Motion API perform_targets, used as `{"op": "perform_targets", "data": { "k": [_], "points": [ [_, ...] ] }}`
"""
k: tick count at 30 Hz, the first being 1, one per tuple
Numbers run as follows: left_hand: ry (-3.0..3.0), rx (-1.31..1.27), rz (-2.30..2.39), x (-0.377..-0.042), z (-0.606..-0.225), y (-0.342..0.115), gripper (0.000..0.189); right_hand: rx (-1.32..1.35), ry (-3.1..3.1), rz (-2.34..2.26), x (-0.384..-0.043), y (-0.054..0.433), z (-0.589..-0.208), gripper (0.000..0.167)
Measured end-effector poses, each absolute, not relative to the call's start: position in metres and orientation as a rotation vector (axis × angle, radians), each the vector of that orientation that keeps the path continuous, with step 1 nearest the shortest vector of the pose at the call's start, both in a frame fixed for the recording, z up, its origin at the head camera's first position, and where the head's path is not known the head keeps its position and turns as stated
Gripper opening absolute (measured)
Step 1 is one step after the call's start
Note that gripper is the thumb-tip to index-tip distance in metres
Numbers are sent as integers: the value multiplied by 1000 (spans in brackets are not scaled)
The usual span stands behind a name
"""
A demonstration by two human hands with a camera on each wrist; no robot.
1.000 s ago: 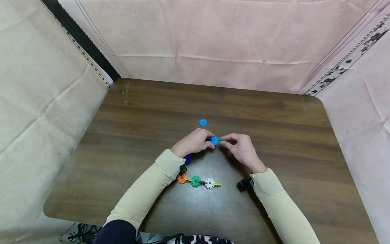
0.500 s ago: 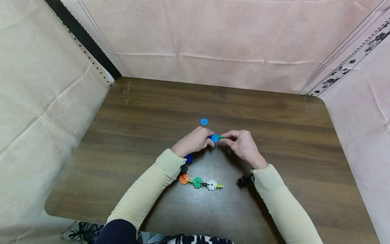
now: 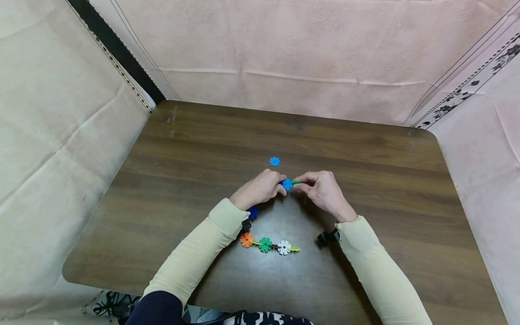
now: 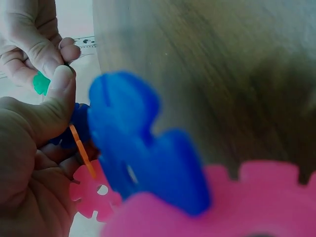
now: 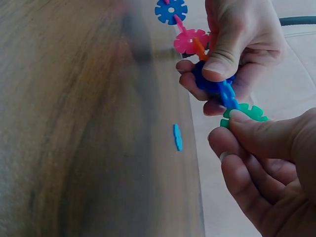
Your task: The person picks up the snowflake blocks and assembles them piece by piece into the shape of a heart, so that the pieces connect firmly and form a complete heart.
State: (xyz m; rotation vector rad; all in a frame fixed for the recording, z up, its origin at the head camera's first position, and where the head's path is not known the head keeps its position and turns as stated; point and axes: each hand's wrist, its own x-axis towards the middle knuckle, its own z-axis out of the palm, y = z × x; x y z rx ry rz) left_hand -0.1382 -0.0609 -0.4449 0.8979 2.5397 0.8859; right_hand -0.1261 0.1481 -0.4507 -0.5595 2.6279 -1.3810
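Note:
My left hand (image 3: pixel 262 186) pinches a dark blue notched disc (image 5: pixel 201 78) between thumb and fingers. A brighter blue disc (image 3: pixel 286 184) joins onto it, jutting toward the right hand. My right hand (image 3: pixel 323 194) pinches a green notched disc (image 5: pixel 253 112) by its edge, its rim right against the brighter blue disc. Behind the left hand the chain continues through an orange disc (image 5: pixel 199 48), seen edge-on, a pink disc (image 5: pixel 185 43) and another blue disc (image 5: pixel 171 12). Part of the chain is hidden behind the left wrist in the head view.
A loose light blue disc (image 3: pixel 274 161) lies on the wooden table (image 3: pixel 203 135) beyond the hands. Nearer the body, linked orange (image 3: pixel 246 239), green (image 3: pixel 265 244) and white (image 3: pixel 284 247) discs lie in a row ending in a yellow piece (image 3: pixel 294 248). Pale cloth (image 3: pixel 284 54) hangs behind the table.
The head view has shifted slightly. My right hand has moved a little away from the body, while both hands keep their pinch on the joined discs.

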Motion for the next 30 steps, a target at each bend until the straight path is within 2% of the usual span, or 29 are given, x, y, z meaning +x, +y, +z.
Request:
{"op": "perform_targets", "data": {
  "k": [7,14,20,26,30],
  "points": [
    [2531,908,896,-137,-443,-61,8,-492,2571,-1403,-127,150,-450,7],
    [2489,925,870,-133,-445,-59,8,-663,2594,-1286,-127,150,-446,13],
    [2512,802,931,-133,-443,-64,12,-632,2553,-1323,-128,150,-448,10],
    [2588,687,849,-134,-439,-77,29,-614,2484,-1168,-142,148,-443,34],
    [2584,687,843,-136,-439,-84,31,-605,2525,-1084,-167,140,-443,34]
  ]
}}
